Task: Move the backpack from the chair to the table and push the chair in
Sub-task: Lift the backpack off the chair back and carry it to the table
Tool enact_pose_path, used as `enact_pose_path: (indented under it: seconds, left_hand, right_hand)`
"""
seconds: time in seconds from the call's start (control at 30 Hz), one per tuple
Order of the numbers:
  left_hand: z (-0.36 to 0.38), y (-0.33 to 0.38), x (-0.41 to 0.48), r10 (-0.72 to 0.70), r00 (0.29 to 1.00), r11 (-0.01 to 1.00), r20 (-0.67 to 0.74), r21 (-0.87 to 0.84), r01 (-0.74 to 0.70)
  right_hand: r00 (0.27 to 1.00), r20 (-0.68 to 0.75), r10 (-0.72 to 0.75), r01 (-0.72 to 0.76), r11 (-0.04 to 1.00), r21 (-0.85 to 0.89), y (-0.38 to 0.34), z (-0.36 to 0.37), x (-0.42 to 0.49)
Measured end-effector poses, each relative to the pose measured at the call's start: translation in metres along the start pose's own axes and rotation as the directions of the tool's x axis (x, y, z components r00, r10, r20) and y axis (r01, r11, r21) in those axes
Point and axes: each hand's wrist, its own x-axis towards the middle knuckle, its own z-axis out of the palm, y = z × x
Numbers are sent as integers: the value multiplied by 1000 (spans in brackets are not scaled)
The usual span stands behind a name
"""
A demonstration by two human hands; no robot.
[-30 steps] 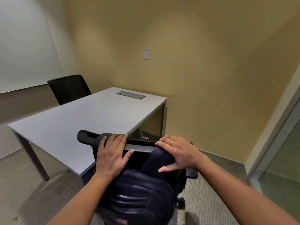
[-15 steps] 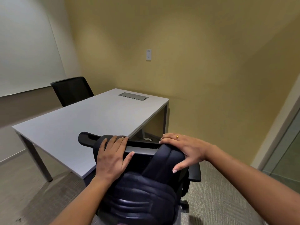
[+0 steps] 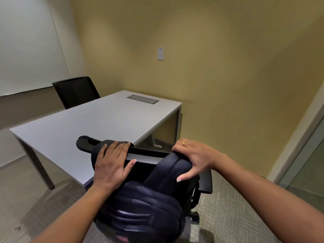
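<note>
A dark navy backpack [image 3: 147,207] stands on the black office chair [image 3: 205,181] at the near edge of the grey table [image 3: 91,127]. The backpack hides most of the chair; only the top rail and the armrests show. My left hand [image 3: 112,165] lies palm-down on the backpack's upper left, fingers spread over the top and thumb on the chair's grey rail. My right hand [image 3: 194,158], wearing a ring, curls over the backpack's upper right corner, with the fingers on the far side and the thumb on the near side.
A second black chair [image 3: 75,92] stands behind the table by the whiteboard wall. A metal cable hatch [image 3: 142,99] is set into the tabletop near the far end. A glass partition [image 3: 305,172] rises on the right. The floor around the chair is carpeted.
My right hand slid to the backpack's right corner and curled around it. My left hand stayed put. The view rose slightly.
</note>
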Motion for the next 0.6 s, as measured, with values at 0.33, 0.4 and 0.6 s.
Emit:
enact_pose_path:
  seconds: [0.33,0.4,0.6]
  left_hand:
    - [-5,-1,0,-7,997,1000,78,16,5]
    - [-7,-1,2,-1,997,1000,83,13,0]
    - [-5,3,2,32,994,999,109,-8,-32]
  right_hand:
    - [983,-180,39,-86,962,-257,-17,0,-17]
    - [969,-236,70,-135,953,-273,-22,2,-25]
    - [974,-147,171,-206,939,-275,-30,0,-36]
